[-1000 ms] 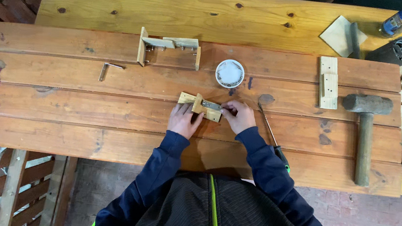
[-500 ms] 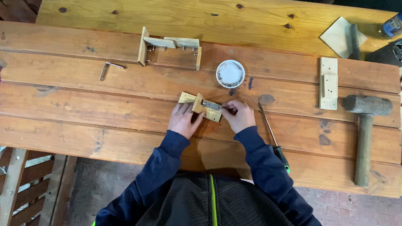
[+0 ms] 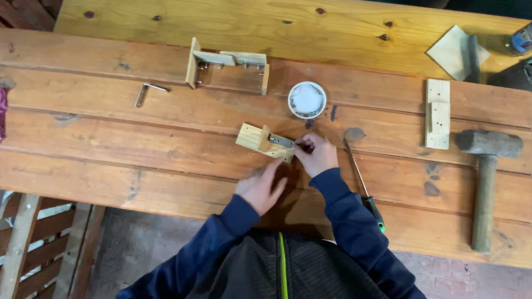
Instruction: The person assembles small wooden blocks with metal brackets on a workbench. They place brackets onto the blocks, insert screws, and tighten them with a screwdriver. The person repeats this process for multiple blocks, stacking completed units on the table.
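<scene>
- The small wooden block assembly (image 3: pixel 265 142) lies flat on the wooden workbench (image 3: pixel 162 9), just below the round white container (image 3: pixel 307 99) and near the bench's front half.
- The right hand (image 3: pixel 316 155) pinches at the metal bracket (image 3: pixel 281 142) on the assembly's right end; whether a screw sits between the fingertips cannot be told.
- The left hand (image 3: pixel 262 188) hangs blurred just below the assembly, fingers loose, apart from the wood and grasping nothing.
- Risk: with only one hand on it, the light assembly may slide or swivel on the smooth planks under any push at the bracket.
- Risk: a small fastener, if held, could slip and drop into a gap between planks.
- Risk: the screwdriver (image 3: pixel 362 181) lies just beside the right forearm, its handle at the bench's front edge; a sleeve sweep could knock it off.
- Risk: the white container stands near the working hand and could be nudged over.
- The mallet (image 3: pixel 487 171) and the larger wooden bracket assembly (image 3: pixel 228 64) lie well apart and pose no evident hazard.
</scene>
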